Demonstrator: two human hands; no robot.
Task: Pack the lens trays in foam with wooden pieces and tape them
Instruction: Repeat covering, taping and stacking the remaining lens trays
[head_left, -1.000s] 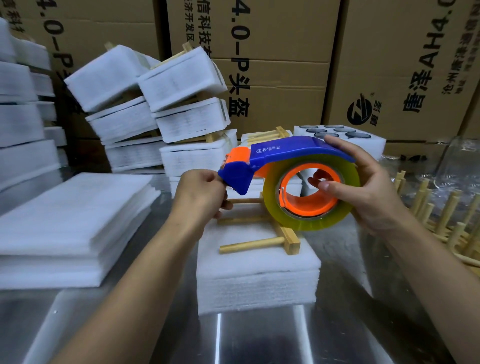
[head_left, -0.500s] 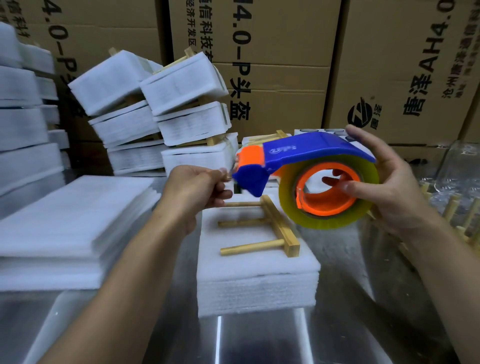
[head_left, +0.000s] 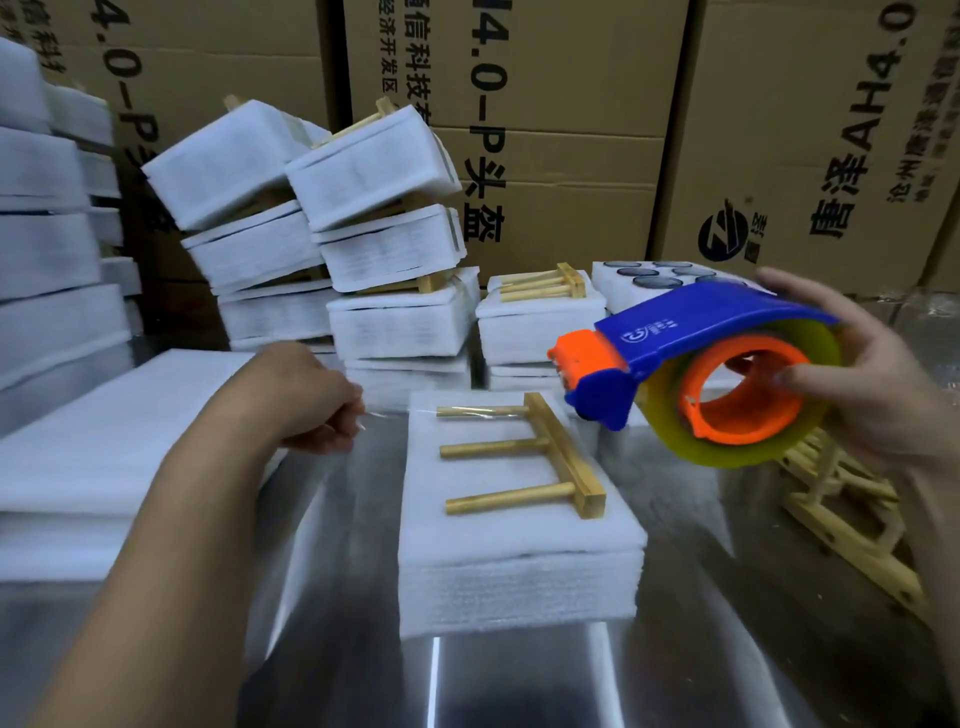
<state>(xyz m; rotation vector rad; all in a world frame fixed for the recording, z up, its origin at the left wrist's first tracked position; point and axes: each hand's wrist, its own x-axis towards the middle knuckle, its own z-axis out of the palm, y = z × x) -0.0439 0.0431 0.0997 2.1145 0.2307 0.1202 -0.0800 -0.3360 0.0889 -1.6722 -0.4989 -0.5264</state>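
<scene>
Right hand (head_left: 862, 374) is gripping the tape dispenser (head_left: 691, 332) above the tabletop's (head_left: 701, 649) right side; left hand's (head_left: 306, 395) grip is pinching the clear tape (head_left: 467, 411), stretched out. Foam stack (head_left: 519, 561) is sitting mid-tabletop; wooden piece (head_left: 563, 452) is lying on top.

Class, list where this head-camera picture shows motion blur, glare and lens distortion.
Head view: the left hand pinching the clear tape strip is motion-blurred; the blue and orange plastic tape dispenser in the right hand looks sharp; a white glare streak runs down the shiny metal table; the brown cardboard boxes bow towards the edges.
</scene>
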